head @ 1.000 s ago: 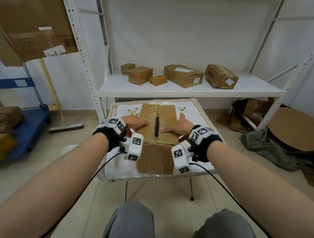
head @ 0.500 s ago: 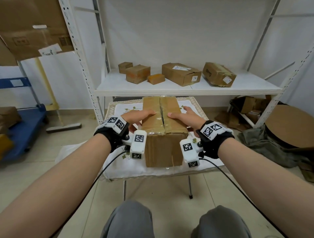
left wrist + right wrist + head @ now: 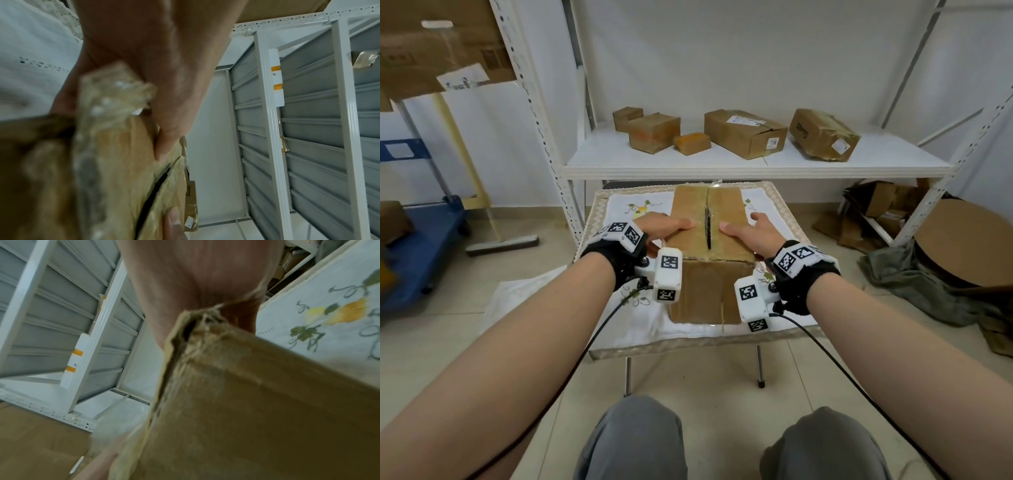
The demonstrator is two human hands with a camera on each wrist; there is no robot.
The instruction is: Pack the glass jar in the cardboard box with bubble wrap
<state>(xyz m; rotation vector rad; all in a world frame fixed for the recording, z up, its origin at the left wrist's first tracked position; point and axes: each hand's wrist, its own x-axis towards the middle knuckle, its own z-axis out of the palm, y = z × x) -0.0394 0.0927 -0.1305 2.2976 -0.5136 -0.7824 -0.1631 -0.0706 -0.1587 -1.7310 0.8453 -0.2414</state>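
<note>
Since half a second ago, both hands are sitting slightly farther apart on the box top, and a dark slit is showing again at the near end of the seam.

Going left to right in the centre of the head view: I am resting my left hand (image 3: 666, 229) flat on the left flap of the brown taped cardboard box (image 3: 709, 260), fingers straight and thumb lying along the flap, gripping nothing. My right hand (image 3: 748, 231) is lying on the right flap, fingers spread and relaxed, pressing down rather than grasping. The box is standing closed on the white embroidered cloth (image 3: 630, 308) covering the small folding table (image 3: 681, 346), mid-frame. I cannot see the glass jar or bubble wrap.

Across the upper middle of the frame, five brown cartons (image 3: 744, 133) are sitting on the white metal shelf (image 3: 756, 164).
</note>
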